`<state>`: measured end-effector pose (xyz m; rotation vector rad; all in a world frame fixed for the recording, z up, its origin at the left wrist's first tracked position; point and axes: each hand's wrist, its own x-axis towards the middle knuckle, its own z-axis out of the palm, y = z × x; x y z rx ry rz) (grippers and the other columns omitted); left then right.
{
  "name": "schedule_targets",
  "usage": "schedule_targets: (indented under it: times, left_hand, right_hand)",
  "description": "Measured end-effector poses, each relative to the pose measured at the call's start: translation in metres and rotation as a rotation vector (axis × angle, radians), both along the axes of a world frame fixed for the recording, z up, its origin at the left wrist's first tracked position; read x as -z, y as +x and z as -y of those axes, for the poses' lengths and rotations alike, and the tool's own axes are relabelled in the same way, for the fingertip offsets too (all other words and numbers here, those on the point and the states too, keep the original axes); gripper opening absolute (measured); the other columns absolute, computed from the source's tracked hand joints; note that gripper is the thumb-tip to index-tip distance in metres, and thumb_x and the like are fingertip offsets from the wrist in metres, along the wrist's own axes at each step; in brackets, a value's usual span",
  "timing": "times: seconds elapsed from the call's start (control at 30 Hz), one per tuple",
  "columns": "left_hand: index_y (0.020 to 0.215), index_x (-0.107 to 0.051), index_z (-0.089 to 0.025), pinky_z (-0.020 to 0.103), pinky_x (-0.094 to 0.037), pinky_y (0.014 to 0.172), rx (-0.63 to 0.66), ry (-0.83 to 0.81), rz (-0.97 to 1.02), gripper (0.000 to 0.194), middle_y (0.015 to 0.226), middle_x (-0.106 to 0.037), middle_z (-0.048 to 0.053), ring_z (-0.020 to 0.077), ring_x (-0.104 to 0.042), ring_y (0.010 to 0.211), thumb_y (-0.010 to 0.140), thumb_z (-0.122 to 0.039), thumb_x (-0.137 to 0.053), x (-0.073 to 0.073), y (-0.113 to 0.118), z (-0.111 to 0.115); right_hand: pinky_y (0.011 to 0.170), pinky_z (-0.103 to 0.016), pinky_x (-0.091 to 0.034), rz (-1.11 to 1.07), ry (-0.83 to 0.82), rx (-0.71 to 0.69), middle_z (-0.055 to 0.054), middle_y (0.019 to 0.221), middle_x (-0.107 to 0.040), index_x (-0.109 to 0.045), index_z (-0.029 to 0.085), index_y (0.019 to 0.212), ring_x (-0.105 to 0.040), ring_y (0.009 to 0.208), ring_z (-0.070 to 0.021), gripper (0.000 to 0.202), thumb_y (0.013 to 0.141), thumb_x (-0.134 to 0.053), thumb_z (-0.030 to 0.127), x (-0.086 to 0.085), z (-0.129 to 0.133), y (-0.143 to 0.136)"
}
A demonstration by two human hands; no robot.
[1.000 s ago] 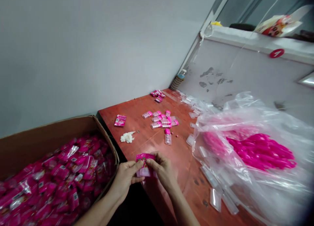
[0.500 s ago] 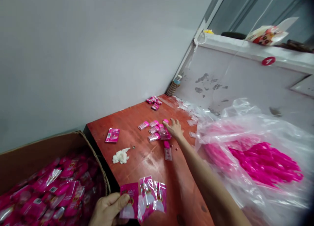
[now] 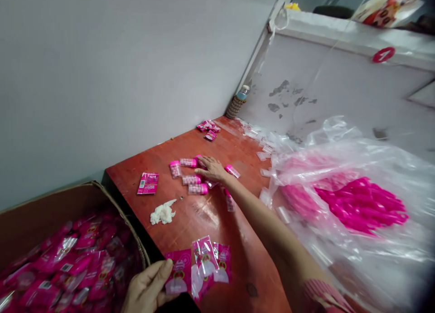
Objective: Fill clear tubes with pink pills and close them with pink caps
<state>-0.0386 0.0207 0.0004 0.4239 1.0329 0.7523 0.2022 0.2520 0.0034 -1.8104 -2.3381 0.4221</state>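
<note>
My left hand (image 3: 149,286) pinches a pink packet (image 3: 179,271) at the table's near edge. Beside that packet, more pink and clear packets (image 3: 205,258) lie overlapping on the red table (image 3: 251,254). Farther back, my right hand (image 3: 212,169) is spread low over several small clear bottles with pink caps, its fingers apart. A bottle (image 3: 175,168) stands out at the left of this group, and another (image 3: 233,171) lies to the right of my hand. One more bottle (image 3: 229,201) is partly hidden by my right forearm. Some bottles are covered by my fingers.
A cardboard box (image 3: 118,206) full of pink packets is at the left. White crumpled tissue (image 3: 163,212) and a flat pink packet (image 3: 147,183) lie on the table. At the right, a clear plastic bag (image 3: 340,158) holds bright pink pieces. A bottle in a woven holder (image 3: 235,106) occupies the back corner.
My right hand has shifted left across the bottles, which now lie more spread out and turned differently. My left hand still holds the packet. The camera view has moved slightly.
</note>
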Motion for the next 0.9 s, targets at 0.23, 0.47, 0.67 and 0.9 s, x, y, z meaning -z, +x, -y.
schedule_targets:
  times: [0.23,0.47,0.67,0.9]
  left_hand:
    - [0.099,-0.064,-0.016,0.024,-0.048,0.062,0.173,0.455,-0.405,0.04,0.081,-0.069,0.003,0.0177,-0.061,0.069,0.066,-0.037,-0.062,-0.002,0.013,-0.026]
    - [0.074,-0.069,-0.023,0.029,-0.042,0.073,0.463,1.194,-0.9,0.019,0.075,-0.065,0.002,0.0184,-0.056,0.078,0.076,-0.033,-0.053,-0.014,0.052,-0.044]
    - [0.091,-0.061,-0.018,0.031,-0.041,0.073,0.509,1.296,-1.266,0.031,0.086,-0.062,0.008,0.0209,-0.056,0.084,0.084,-0.039,-0.038,-0.017,0.105,-0.063]
    - [0.091,-0.062,-0.013,0.033,-0.042,0.069,0.619,1.103,-1.373,0.041,0.086,-0.064,0.015,0.0274,-0.059,0.084,0.072,-0.047,-0.052,-0.013,0.177,-0.105]
  right_hand:
    - [0.082,-0.03,-0.042,-0.407,0.235,0.22,-0.007,0.109,-0.058,-0.05,0.019,0.113,-0.055,0.096,-0.0172,0.038,0.08,-0.047,0.038,-0.033,0.066,0.034]
    - [0.066,-0.027,-0.044,-0.225,0.201,0.328,-0.003,0.083,-0.066,-0.062,0.02,0.087,-0.061,0.074,-0.0172,0.022,0.08,-0.045,0.031,-0.01,0.143,0.077]
    - [0.083,-0.031,-0.04,-0.185,0.315,0.256,-0.007,0.102,-0.062,-0.059,0.018,0.101,-0.055,0.095,-0.0182,0.027,0.083,-0.039,0.02,0.013,0.139,0.077]
    - [0.087,-0.034,-0.035,0.056,0.268,-0.179,-0.009,0.115,-0.051,-0.049,0.023,0.117,-0.046,0.106,-0.0198,0.038,0.079,-0.047,0.018,0.005,0.123,0.091]
